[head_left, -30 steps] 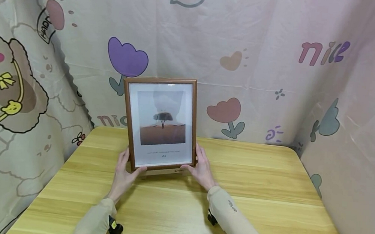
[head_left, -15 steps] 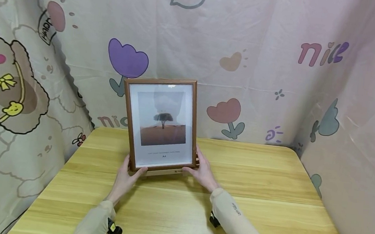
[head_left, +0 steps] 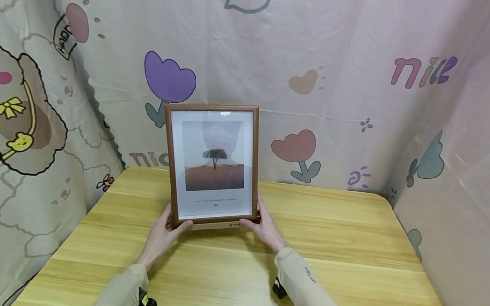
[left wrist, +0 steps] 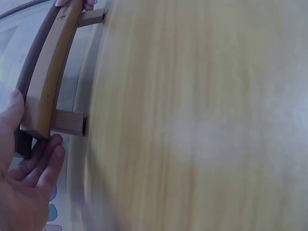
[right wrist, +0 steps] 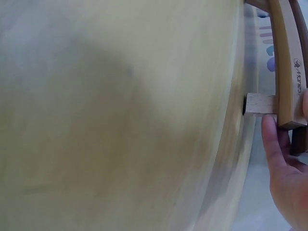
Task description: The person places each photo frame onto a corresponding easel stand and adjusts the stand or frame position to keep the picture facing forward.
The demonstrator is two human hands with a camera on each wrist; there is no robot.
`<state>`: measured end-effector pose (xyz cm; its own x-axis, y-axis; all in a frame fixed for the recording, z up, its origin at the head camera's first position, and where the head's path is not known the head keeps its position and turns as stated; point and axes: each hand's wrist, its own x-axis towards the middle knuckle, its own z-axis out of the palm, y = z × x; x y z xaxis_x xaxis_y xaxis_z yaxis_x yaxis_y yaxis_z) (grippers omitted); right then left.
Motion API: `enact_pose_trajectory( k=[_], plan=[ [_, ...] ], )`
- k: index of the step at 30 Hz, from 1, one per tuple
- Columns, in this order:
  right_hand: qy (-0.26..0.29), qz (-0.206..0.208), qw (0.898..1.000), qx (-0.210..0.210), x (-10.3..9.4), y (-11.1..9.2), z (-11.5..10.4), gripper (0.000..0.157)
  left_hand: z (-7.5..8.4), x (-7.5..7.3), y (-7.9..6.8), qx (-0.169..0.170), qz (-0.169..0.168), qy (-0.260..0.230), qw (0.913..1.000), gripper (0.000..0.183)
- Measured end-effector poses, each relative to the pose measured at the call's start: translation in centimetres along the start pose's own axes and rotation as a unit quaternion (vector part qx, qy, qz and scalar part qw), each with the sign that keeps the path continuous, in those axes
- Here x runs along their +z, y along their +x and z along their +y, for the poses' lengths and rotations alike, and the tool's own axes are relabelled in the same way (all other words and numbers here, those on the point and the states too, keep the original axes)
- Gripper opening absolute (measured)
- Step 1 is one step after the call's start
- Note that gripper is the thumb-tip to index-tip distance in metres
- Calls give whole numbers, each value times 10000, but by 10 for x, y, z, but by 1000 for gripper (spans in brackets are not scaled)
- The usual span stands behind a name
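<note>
A brown picture frame [head_left: 215, 160] with a print of a lone tree leans back, slightly turned, on a light wooden stand [head_left: 216, 225] at the far part of the table. The stand's ledge [left wrist: 50, 72] runs under the frame's lower edge, and its short feet [left wrist: 70, 121] point to the tabletop. My left hand [head_left: 162, 233] holds the lower left corner, thumb in front and fingers behind. At the lower right corner my right hand [head_left: 266, 226] grips likewise, its thumb on the front edge. Small lettering shows on the stand's ledge in the right wrist view.
The wooden table [head_left: 326, 279] reaches back to a pale curtain [head_left: 347, 59] printed with flowers, hearts and a cartoon animal. Curtains also hang close on the left and right sides. A small black camera [head_left: 146, 303] sits on the left wrist.
The right forearm has dropped slightly toward the right. Both hands stay at the frame's lower corners, and the frame stands nearly as before; the head view has shifted a little.
</note>
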<state>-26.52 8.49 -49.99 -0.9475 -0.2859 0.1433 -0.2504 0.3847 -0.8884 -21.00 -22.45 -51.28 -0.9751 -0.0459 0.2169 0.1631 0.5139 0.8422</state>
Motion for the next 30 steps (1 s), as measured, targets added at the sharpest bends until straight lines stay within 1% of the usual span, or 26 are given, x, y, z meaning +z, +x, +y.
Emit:
enact_pose_trajectory(
  k=[4, 7, 12, 16, 20, 22, 27, 30],
  plan=[
    [-2, 28, 10000, -21, 1, 0, 1, 108, 2, -1, -3, -16, 65, 141, 9999, 96],
    [25, 41, 10000, 74, 2, 0, 0, 108, 2, -1, -5, -24, 135, 312, 9994, 98],
    [30, 34, 9999, 99, 2, 1, 0, 107, 2, -1, -5, -112, 103, 339, 9993, 97],
    [-21, 28, 10000, -48, 2, 1, 2, 108, 3, -2, -6, -260, 34, 366, 9990, 95],
    [-185, 35, 9993, -309, 3, 1, 6, 108, 4, -1, -7, -296, 24, 393, 9988, 95],
    [-217, 41, 9991, -364, 3, 1, 7, 108, 4, -1, -7, -292, 28, 403, 9988, 96],
    [-91, 80, 9998, -161, 3, 1, 4, 106, 3, -1, -6, -287, 42, 426, 9987, 96],
    [-75, 98, 9999, -117, 3, 1, 2, 106, 3, -1, -6, -285, 57, 436, 9986, 97]
  ],
)
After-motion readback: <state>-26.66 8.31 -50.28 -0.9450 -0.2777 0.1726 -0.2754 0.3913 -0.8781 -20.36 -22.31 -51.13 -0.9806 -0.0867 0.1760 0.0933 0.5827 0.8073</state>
